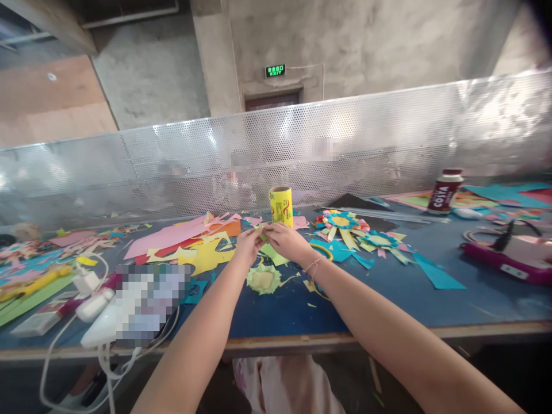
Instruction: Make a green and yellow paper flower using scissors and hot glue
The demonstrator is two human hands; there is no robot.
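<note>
My left hand (pixel 249 246) and my right hand (pixel 284 240) meet above the middle of the table, fingertips pinched together on a small green paper piece (pixel 262 234). The fingers cover most of it. Just below them lies a pale green paper flower (pixel 263 279) with a ruffled rim and a yellowish centre. A light green paper sheet (pixel 276 255) shows under my right hand. Behind the hands stands a yellow tape-like roll (pixel 282 206) with printing, upright. Yellow loops (pixel 323 250), perhaps scissor handles, lie partly hidden by my right wrist.
Colourful paper rosettes (pixel 340 221) lie right of centre. Yellow and pink paper sheets (pixel 202 254) spread to the left. White chargers and cables (pixel 97 305) occupy the near left. A dark red bottle (pixel 445 192) and a purple device (pixel 509 259) stand right. A perforated metal screen (pixel 280 138) rises behind.
</note>
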